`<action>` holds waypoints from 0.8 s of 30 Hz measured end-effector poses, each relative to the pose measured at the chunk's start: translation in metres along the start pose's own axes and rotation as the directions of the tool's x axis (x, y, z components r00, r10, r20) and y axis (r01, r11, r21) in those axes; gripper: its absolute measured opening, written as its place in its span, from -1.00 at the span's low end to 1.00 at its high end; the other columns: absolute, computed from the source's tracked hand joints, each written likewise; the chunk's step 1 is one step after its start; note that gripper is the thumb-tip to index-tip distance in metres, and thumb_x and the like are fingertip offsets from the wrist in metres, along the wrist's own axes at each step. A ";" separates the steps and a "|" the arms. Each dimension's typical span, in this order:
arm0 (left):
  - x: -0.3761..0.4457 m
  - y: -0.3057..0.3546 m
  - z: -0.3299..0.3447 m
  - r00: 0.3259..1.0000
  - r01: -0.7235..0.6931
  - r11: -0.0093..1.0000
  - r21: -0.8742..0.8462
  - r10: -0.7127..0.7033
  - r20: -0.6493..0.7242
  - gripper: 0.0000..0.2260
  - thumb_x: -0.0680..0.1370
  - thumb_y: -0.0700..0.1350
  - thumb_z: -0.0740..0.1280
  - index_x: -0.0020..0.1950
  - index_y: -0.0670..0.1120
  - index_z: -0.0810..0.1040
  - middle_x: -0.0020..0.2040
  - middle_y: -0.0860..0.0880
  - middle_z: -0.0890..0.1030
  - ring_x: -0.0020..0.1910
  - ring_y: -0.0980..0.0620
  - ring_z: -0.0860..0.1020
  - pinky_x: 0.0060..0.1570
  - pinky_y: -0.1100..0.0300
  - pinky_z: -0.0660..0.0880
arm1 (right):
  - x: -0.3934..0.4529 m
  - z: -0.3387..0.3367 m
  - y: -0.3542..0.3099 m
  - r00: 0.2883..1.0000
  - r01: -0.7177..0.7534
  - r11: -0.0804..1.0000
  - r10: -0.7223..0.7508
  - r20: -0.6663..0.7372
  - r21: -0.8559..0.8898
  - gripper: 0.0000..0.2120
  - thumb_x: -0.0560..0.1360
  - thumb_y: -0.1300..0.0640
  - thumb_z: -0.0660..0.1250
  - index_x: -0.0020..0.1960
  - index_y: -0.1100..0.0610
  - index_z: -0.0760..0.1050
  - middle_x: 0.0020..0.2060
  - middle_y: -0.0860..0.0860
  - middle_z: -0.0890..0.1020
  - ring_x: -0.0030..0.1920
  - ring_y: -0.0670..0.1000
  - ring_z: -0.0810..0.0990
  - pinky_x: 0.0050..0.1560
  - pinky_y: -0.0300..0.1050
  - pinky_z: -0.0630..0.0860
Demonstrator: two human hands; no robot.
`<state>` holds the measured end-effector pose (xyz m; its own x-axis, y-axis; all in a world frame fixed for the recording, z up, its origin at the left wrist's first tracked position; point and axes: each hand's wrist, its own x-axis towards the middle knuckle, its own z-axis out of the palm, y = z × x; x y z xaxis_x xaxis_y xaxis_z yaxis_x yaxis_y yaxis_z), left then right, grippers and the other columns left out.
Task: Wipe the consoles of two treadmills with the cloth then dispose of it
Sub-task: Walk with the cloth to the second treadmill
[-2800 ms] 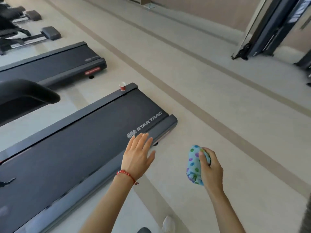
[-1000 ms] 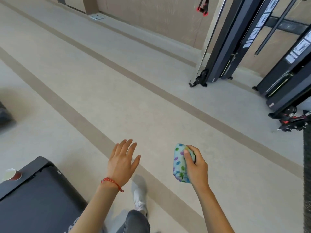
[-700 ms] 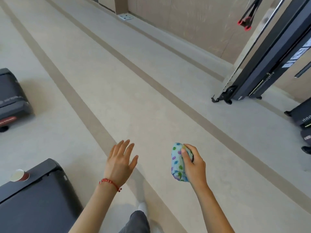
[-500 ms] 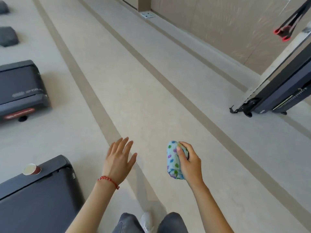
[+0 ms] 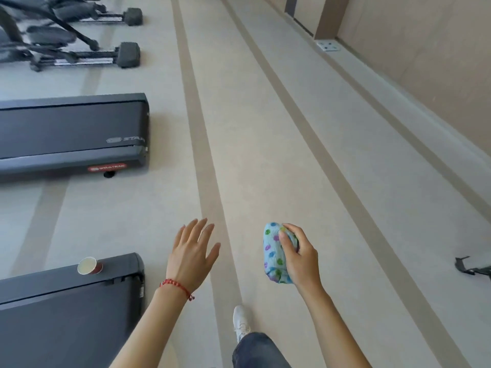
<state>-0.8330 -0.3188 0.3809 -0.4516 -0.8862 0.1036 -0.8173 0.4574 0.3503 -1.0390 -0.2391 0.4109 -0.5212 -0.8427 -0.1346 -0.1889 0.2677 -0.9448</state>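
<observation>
The right hand (image 5: 301, 257) at 5 o'clock is clenched around one balled dotted cloth (image 5: 275, 252), held in the air above the floor (image 5: 265, 128). The left hand (image 5: 192, 252) hangs empty, fingers spread. Two treadmills lie at 9 o'clock (image 5: 71, 131) and 7 o'clock (image 5: 66, 314); one cup (image 5: 89, 266) stands on the nearer. One shoe (image 5: 240, 322) shows at 6 o'clock.

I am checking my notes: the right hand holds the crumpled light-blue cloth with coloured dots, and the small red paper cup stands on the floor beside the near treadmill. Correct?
Not quite. The head view shows the small red paper cup standing on the near dark treadmill's rear edge, not on the floor. The right hand does hold the crumpled light-blue dotted cloth.
</observation>
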 end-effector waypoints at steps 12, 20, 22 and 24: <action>0.179 -0.056 -0.018 0.986 0.159 0.987 0.039 -0.156 -0.052 -0.39 0.61 0.19 -0.13 0.19 -0.19 0.53 0.20 -0.17 0.55 0.21 -0.20 0.47 0.19 -0.15 0.42 | 0.208 0.067 -0.062 0.981 0.045 0.999 -0.043 0.188 -0.010 -0.90 0.54 0.05 0.24 -0.03 -0.16 0.46 -0.06 -0.27 0.56 -0.03 -0.26 0.55 -0.19 -0.50 0.46; 0.306 -0.129 -0.024 0.983 0.173 0.982 0.068 -0.168 -0.073 -0.40 0.61 0.18 -0.14 0.18 -0.19 0.53 0.19 -0.16 0.55 0.20 -0.20 0.48 0.18 -0.13 0.41 | 0.339 0.146 -0.098 0.981 0.059 0.998 -0.061 0.183 0.013 -0.90 0.54 0.05 0.24 0.03 -0.09 0.47 -0.06 -0.23 0.56 -0.02 -0.17 0.57 -0.07 -0.26 0.54; 0.341 -0.154 -0.028 0.980 0.191 0.980 0.060 -0.188 -0.058 -0.39 0.61 0.18 -0.15 0.18 -0.18 0.53 0.18 -0.16 0.56 0.19 -0.20 0.49 0.17 -0.13 0.41 | 0.375 0.170 -0.111 0.981 0.063 0.998 -0.065 0.185 0.014 -0.90 0.54 0.06 0.24 0.03 -0.09 0.47 -0.06 -0.23 0.56 -0.03 -0.17 0.56 -0.08 -0.27 0.53; 0.373 -0.177 -0.035 0.977 0.206 0.977 0.060 -0.202 -0.074 -0.39 0.61 0.18 -0.15 0.17 -0.19 0.54 0.17 -0.17 0.56 0.18 -0.20 0.49 0.16 -0.14 0.42 | 0.406 0.192 -0.126 0.976 0.071 0.997 -0.071 0.207 0.005 -0.90 0.54 0.06 0.24 0.03 -0.09 0.47 -0.06 -0.21 0.57 -0.04 -0.20 0.56 -0.17 -0.39 0.51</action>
<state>-0.8445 -0.7326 0.3903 -0.2498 -0.9632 0.0991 -0.9129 0.2684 0.3075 -1.0668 -0.7045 0.4178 -0.3229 -0.9379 -0.1266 -0.2209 0.2047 -0.9536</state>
